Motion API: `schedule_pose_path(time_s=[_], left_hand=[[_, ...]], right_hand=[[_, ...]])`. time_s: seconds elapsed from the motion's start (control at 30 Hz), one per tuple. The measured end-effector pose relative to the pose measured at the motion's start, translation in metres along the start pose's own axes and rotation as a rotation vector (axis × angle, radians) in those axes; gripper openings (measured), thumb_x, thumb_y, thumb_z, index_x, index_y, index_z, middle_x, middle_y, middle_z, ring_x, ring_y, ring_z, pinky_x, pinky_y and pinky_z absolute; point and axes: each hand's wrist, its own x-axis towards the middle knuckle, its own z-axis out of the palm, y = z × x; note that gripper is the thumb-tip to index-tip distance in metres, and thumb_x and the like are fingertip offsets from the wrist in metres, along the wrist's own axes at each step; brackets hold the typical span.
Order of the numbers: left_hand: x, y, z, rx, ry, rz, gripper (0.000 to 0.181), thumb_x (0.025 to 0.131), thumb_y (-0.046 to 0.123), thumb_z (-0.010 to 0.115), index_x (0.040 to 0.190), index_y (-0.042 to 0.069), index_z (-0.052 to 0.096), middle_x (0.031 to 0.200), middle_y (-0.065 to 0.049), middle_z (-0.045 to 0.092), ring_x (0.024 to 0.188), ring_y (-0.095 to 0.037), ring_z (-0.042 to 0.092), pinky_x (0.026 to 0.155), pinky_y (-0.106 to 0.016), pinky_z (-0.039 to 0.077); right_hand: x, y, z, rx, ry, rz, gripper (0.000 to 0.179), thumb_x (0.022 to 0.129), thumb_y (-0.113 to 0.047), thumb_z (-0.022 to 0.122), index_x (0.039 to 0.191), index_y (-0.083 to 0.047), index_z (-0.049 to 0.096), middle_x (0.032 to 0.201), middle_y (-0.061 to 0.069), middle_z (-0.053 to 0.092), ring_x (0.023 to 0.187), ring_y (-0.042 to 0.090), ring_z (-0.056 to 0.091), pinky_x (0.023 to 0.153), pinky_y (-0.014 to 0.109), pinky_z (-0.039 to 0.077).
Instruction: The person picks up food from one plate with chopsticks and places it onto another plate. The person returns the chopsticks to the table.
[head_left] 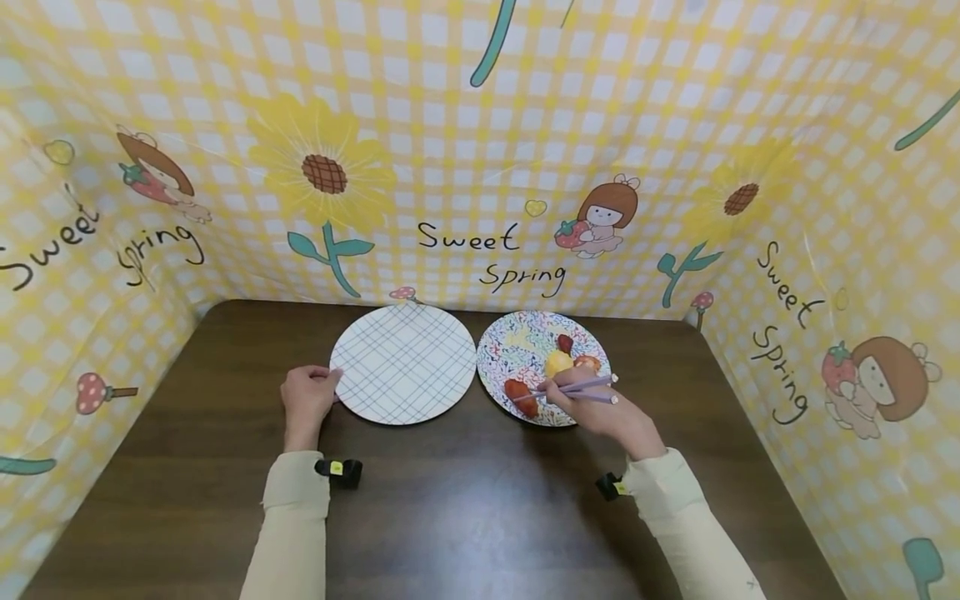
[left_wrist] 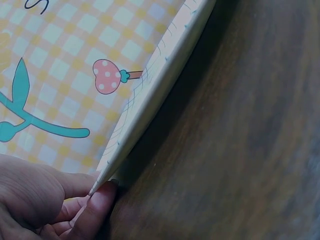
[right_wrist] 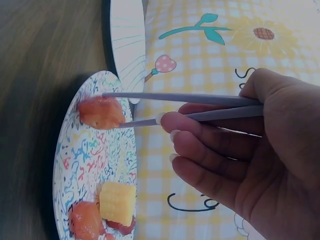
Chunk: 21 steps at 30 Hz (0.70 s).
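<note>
My left hand (head_left: 309, 393) pinches the left rim of a white plate with blue crossing lines (head_left: 405, 363); in the left wrist view thumb and finger meet at its edge. In my right hand (head_left: 592, 404) is a pair of pale purple chopsticks (right_wrist: 195, 99). Their tips lie on either side of a reddish-brown glazed food piece (right_wrist: 101, 112), near the front of the multicoloured patterned plate (right_wrist: 75, 165). Behind the right hand on that plate sit a yellow corn piece (right_wrist: 118, 202) and another reddish piece (right_wrist: 86, 220).
Both plates stand side by side at the back of the dark wooden table (head_left: 450, 508), rims close together. A yellow checked cloth (head_left: 465, 183) with printed flowers and figures rises behind and on both sides. A small dark red piece (head_left: 565, 342) lies toward the patterned plate's back.
</note>
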Motion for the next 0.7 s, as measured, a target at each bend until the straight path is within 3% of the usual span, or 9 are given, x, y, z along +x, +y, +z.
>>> schedule_pose_path(time_s=[0.27,0.43,0.57,0.7], left_hand=[[-0.002,0.001,0.000,-0.005,0.001,-0.006,0.039,0.099,0.025,0.066,0.116,-0.009,0.069,0.105,-0.027,0.073,0.078,-0.024,0.069,0.060,-0.024,0.047],[-0.004,0.003,-0.002,-0.013,0.003,0.012,0.037,0.098,0.023,0.067,0.114,-0.010,0.070,0.102,-0.026,0.073,0.068,-0.015,0.066,0.058,-0.023,0.047],[-0.003,0.003,-0.002,-0.026,-0.001,0.020,0.037,0.098,0.022,0.067,0.113,-0.011,0.069,0.100,-0.026,0.073,0.060,-0.007,0.062,0.056,-0.022,0.047],[-0.002,0.002,-0.002,-0.031,-0.002,0.015,0.037,0.097,0.022,0.068,0.114,-0.011,0.069,0.100,-0.026,0.074,0.058,-0.005,0.061,0.056,-0.022,0.047]], right_hand=[[-0.003,0.001,0.006,-0.020,0.053,-0.094,0.036,0.101,-0.008,0.058,0.067,-0.015,0.051,0.063,-0.011,0.036,0.057,0.003,0.035,0.056,0.022,0.033],[-0.003,0.006,0.005,-0.019,0.100,-0.065,0.038,0.102,-0.009,0.058,0.065,-0.015,0.053,0.060,-0.012,0.034,0.054,0.003,0.032,0.053,0.022,0.031],[-0.002,0.012,0.002,-0.040,0.141,0.006,0.042,0.107,-0.021,0.053,0.067,-0.013,0.062,0.055,-0.012,0.034,0.053,0.006,0.034,0.054,0.024,0.034],[-0.002,0.020,0.000,-0.045,0.159,0.048,0.051,0.109,-0.024,0.048,0.061,-0.012,0.059,0.052,-0.011,0.034,0.055,0.010,0.037,0.057,0.027,0.036]])
